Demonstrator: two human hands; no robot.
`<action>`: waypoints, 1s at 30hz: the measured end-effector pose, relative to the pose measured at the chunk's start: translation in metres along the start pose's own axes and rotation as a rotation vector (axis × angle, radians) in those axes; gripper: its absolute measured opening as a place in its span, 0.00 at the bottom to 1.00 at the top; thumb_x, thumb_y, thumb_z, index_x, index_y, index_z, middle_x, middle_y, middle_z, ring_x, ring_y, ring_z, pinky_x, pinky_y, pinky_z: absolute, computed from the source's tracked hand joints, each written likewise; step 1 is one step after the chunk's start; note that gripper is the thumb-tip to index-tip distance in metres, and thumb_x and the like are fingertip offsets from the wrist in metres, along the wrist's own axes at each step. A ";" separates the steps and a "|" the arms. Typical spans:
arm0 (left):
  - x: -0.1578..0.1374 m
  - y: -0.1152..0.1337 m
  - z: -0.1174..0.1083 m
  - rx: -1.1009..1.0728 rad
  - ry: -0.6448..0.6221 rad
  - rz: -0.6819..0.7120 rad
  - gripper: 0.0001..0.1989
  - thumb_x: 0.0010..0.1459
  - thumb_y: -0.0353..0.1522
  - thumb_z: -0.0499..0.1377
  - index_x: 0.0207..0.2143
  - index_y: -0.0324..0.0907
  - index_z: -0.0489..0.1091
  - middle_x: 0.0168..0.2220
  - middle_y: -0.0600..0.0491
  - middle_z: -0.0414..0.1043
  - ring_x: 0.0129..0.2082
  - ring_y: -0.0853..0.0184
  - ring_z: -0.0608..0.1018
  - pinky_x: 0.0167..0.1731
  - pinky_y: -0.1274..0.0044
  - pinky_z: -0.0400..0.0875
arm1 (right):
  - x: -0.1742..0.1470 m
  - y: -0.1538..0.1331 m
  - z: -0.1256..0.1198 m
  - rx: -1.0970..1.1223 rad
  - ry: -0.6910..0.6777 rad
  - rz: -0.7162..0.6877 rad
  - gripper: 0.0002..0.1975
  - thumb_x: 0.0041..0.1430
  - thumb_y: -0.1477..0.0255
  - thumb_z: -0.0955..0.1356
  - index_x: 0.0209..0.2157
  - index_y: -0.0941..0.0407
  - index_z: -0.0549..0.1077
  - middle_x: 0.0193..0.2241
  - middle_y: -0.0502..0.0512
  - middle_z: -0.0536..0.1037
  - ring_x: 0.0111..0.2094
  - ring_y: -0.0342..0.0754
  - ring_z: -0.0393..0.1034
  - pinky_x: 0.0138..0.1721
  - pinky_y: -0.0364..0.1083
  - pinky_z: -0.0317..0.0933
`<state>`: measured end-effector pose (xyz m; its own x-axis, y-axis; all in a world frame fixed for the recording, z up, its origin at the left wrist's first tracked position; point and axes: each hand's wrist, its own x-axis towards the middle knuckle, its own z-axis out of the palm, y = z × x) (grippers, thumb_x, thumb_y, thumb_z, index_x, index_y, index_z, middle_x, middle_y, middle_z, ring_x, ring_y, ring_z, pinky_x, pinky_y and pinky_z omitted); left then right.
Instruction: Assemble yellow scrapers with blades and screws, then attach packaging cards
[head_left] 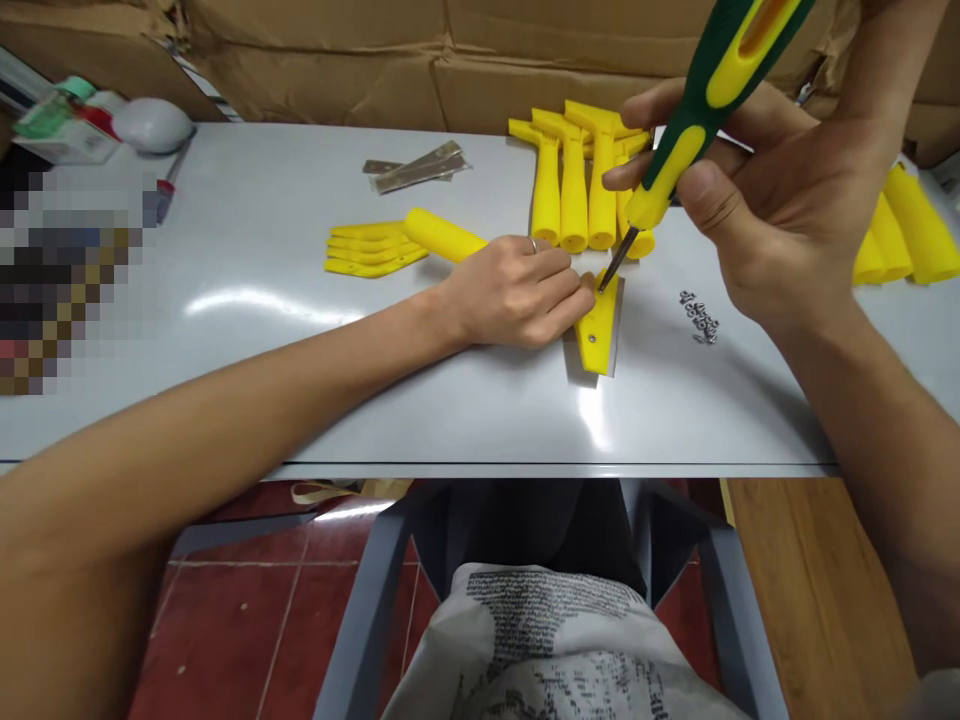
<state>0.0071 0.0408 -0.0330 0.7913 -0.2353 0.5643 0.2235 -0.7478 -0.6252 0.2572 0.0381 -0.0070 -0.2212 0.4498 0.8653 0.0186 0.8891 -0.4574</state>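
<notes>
My left hand (521,292) is wrapped around a yellow scraper (598,325) just above the table, its handle sticking out to the left past my fingers. A thin blade shows along the scraper head's right edge, and one screw sits in the head's lower part. In my right hand (780,190) is a green and yellow screwdriver (679,150), tilted, its tip on the upper part of the head near my left fingertips. Whether a screw lies under the tip is hard to tell. A small pile of screws (699,318) lies right of the scraper.
Several yellow scraper handles (574,190) stand at the back, with more yellow pieces (907,225) at far right. Flat yellow plates (367,248) lie left of my hand, behind them wrapped blades (420,168). Cardboard (337,60) lines the table's back edge.
</notes>
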 end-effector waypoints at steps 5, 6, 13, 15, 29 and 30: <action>0.004 0.000 0.000 0.108 0.044 0.046 0.20 0.77 0.21 0.50 0.30 0.40 0.69 0.22 0.58 0.63 0.24 0.72 0.76 0.22 0.78 0.58 | -0.006 0.020 0.014 -0.139 0.139 -0.275 0.41 0.75 0.49 0.72 0.78 0.23 0.47 0.48 0.35 0.86 0.48 0.42 0.87 0.47 0.44 0.85; 0.005 0.000 0.000 0.097 0.065 0.048 0.20 0.77 0.21 0.50 0.30 0.40 0.69 0.22 0.58 0.63 0.24 0.71 0.76 0.22 0.77 0.59 | -0.008 0.028 0.015 -0.164 0.246 -0.293 0.52 0.69 0.45 0.75 0.80 0.26 0.40 0.42 0.36 0.85 0.40 0.40 0.85 0.37 0.39 0.81; 0.004 0.001 0.001 0.064 0.067 0.027 0.19 0.78 0.21 0.50 0.32 0.38 0.71 0.23 0.58 0.64 0.26 0.70 0.76 0.23 0.76 0.58 | -0.006 0.063 0.013 -0.107 0.258 -0.199 0.54 0.58 0.28 0.71 0.78 0.19 0.44 0.51 0.38 0.77 0.41 0.38 0.81 0.31 0.37 0.68; 0.005 0.001 0.002 0.061 0.065 0.025 0.20 0.77 0.21 0.50 0.31 0.38 0.70 0.23 0.57 0.65 0.25 0.70 0.75 0.23 0.76 0.58 | -0.006 0.055 0.011 -0.110 0.276 -0.231 0.47 0.61 0.28 0.68 0.76 0.21 0.51 0.58 0.39 0.78 0.47 0.40 0.82 0.38 0.38 0.75; -0.008 0.001 0.012 -0.036 -0.004 -0.046 0.17 0.80 0.28 0.54 0.34 0.41 0.71 0.24 0.57 0.69 0.24 0.71 0.73 0.24 0.76 0.55 | -0.019 0.013 0.013 -0.034 0.179 0.237 0.51 0.67 0.33 0.68 0.81 0.23 0.39 0.72 0.42 0.71 0.71 0.56 0.75 0.50 0.48 0.85; -0.006 0.001 0.011 -0.006 0.037 -0.019 0.17 0.79 0.28 0.55 0.33 0.41 0.71 0.23 0.57 0.68 0.23 0.71 0.71 0.23 0.76 0.54 | -0.019 0.007 0.014 -0.028 0.158 0.262 0.50 0.68 0.33 0.67 0.81 0.23 0.40 0.73 0.42 0.69 0.71 0.57 0.75 0.51 0.48 0.85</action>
<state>0.0085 0.0483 -0.0429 0.7651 -0.2436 0.5961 0.2351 -0.7561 -0.6108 0.2475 0.0344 -0.0296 -0.0511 0.6696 0.7410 0.0827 0.7422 -0.6650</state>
